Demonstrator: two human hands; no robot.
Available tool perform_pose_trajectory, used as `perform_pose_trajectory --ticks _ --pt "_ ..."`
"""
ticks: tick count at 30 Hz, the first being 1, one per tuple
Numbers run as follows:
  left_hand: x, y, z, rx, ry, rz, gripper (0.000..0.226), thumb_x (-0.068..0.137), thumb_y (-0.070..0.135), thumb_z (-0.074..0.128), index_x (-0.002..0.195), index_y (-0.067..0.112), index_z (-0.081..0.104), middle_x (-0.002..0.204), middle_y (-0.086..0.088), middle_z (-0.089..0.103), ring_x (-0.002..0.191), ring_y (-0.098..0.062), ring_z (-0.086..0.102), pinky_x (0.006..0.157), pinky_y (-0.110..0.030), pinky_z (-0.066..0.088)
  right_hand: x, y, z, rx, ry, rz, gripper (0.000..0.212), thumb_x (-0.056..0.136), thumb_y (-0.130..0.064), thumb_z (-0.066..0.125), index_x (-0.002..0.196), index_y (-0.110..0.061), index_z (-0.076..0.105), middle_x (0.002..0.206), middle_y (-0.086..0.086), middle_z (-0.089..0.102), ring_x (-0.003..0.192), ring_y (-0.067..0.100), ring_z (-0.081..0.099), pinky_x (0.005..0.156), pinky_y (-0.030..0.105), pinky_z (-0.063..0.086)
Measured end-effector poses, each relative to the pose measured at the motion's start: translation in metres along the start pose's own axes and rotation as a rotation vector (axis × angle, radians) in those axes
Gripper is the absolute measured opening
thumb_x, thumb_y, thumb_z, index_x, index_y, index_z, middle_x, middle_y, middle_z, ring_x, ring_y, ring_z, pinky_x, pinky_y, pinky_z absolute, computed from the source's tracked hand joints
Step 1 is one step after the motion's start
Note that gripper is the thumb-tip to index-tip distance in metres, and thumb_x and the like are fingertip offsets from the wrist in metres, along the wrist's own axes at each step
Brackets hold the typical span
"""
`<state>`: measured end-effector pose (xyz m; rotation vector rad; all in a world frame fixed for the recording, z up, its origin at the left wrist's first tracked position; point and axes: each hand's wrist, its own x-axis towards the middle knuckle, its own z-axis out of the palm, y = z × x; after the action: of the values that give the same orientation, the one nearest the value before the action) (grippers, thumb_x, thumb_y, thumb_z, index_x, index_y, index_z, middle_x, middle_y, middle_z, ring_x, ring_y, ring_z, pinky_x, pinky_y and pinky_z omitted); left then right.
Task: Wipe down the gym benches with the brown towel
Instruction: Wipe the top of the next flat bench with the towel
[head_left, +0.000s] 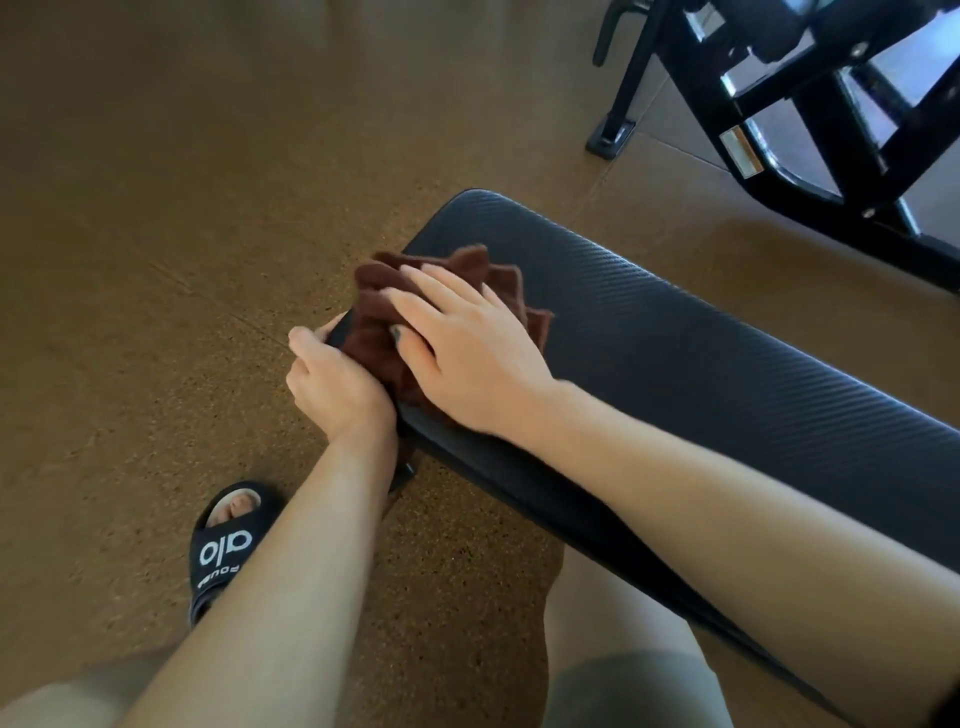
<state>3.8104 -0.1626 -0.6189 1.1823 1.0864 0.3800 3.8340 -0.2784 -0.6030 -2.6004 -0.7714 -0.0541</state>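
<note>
Pressing brown towel (384, 306) flat-fingered on black bench (675, 343), left hand (332, 384) gripping its edge, cork-brown floor (156, 208)

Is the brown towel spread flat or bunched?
Bunched: the brown towel lies crumpled at the bench end, corners sticking up.

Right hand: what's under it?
The right hand lies flat on the bunched brown towel, which sits on the black ribbed bench pad. The pad surface beneath the towel is covered, so its state is unseen.
</note>
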Motion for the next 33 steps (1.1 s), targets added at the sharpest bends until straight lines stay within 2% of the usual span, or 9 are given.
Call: perform_pose_trajectory --ticks 4,8,11,15,21,25,28,31,33 --pt "-0.005 0.005 0.002 0.008 0.041 -0.05 0.036 0.103 0.049 0.035 0.108 0.024 0.06 0.114 0.001 0.063 0.106 -0.023 0.061 0.098 -0.041 0.047 0.058 0.016 0.006 -0.032 -0.031 -0.005 0.044 0.107 -0.039 0.04 0.142 -0.02 0.06 0.147 0.002 0.058 0.141 0.023 0.046 0.112 0.046 0.04" --pt "-0.007 0.004 0.0 -0.027 0.002 -0.001 0.051 0.103 0.046 0.03 0.106 0.024 0.075 0.124 -0.002 0.067 0.105 -0.021 0.066 0.084 -0.033 0.054 0.044 0.069 -0.018 -0.021 0.133 0.091 0.041 0.105 -0.037 0.044 0.137 -0.018 0.063 0.142 0.003 0.062 0.135 0.023 0.053 0.108 0.042 0.044" --pt "-0.012 0.004 0.0 -0.025 -0.018 -0.001 0.05 0.104 0.045 0.029 0.11 0.024 0.074 0.12 -0.001 0.068 0.101 -0.016 0.066 0.072 -0.027 0.05 -0.005 0.121 -0.055 -0.013 0.167 0.394 0.041 0.108 -0.042 0.04 0.142 -0.028 0.057 0.144 -0.001 0.06 0.133 0.026 0.053 0.106 0.04 0.045" --pt "-0.016 0.005 -0.002 -0.04 -0.031 -0.017 0.048 0.106 0.043 0.031 0.115 0.02 0.072 0.116 -0.002 0.071 0.1 -0.018 0.068 0.071 -0.027 0.05 -0.119 0.15 -0.097 -0.07 0.196 0.773 0.035 0.109 -0.045 0.031 0.125 -0.026 0.056 0.128 0.005 0.065 0.119 0.033 0.058 0.088 0.042 0.041" --pt "-0.014 0.005 0.0 -0.013 -0.025 0.021 0.047 0.105 0.04 0.031 0.102 0.023 0.075 0.103 0.002 0.074 0.092 -0.016 0.07 0.07 -0.026 0.052 -0.142 0.14 -0.081 -0.193 0.297 0.859 0.046 0.107 -0.035 0.033 0.14 -0.008 0.051 0.14 0.021 0.055 0.135 0.039 0.043 0.111 0.055 0.034" --pt "-0.011 0.004 0.001 -0.046 -0.033 -0.001 0.042 0.104 0.038 0.033 0.09 0.026 0.071 0.102 0.0 0.074 0.092 -0.018 0.07 0.071 -0.028 0.053 -0.062 0.096 -0.04 -0.211 0.259 0.677 0.046 0.101 -0.035 0.036 0.137 -0.011 0.051 0.146 0.019 0.05 0.136 0.039 0.043 0.104 0.056 0.039" --pt "-0.009 0.007 -0.002 -0.013 -0.045 0.004 0.043 0.105 0.037 0.032 0.09 0.026 0.071 0.1 0.001 0.072 0.093 -0.018 0.069 0.072 -0.029 0.053 -0.028 0.026 -0.008 -0.147 0.212 0.44 0.047 0.102 -0.035 0.039 0.141 -0.011 0.052 0.153 0.019 0.046 0.143 0.037 0.038 0.109 0.056 0.039" --pt "-0.003 0.007 -0.007 0.016 -0.088 -0.015 0.047 0.104 0.04 0.032 0.1 0.023 0.076 0.101 -0.001 0.075 0.095 -0.022 0.072 0.079 -0.031 0.058 -0.076 -0.036 0.002 -0.056 0.082 0.234 0.047 0.109 -0.036 0.033 0.152 -0.019 0.044 0.163 0.009 0.037 0.154 0.028 0.026 0.125 0.049 0.024" --pt "0.0 0.008 -0.011 0.022 -0.149 -0.043 0.049 0.104 0.044 0.032 0.104 0.022 0.076 0.1 -0.003 0.078 0.096 -0.024 0.075 0.082 -0.033 0.061 -0.109 -0.044 -0.002 -0.017 -0.016 0.173 0.05 0.11 -0.042 0.03 0.158 -0.027 0.035 0.169 0.0 0.027 0.159 0.02 0.016 0.126 0.041 0.013"
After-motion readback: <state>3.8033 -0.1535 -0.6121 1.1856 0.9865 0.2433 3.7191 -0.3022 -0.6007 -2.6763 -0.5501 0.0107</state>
